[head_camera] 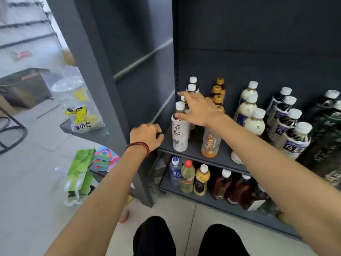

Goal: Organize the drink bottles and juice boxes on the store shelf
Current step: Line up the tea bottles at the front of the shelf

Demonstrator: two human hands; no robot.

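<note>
Our right hand (195, 109), fingers spread and holding nothing, is nearest the upright white bottle (180, 133), just right of its cap (left hand (147, 134) curled further left, grip unclear).

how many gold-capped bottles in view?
4 gold-capped bottles, in one row running front to back on the upper shelf: rearmost, second, third, and nearest, half behind the right hand. That hand may hide more.

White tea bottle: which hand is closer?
Right. The right hand is at the neck of the white tea bottle; the left hand sits apart at the shelf edge, left of it.
</note>
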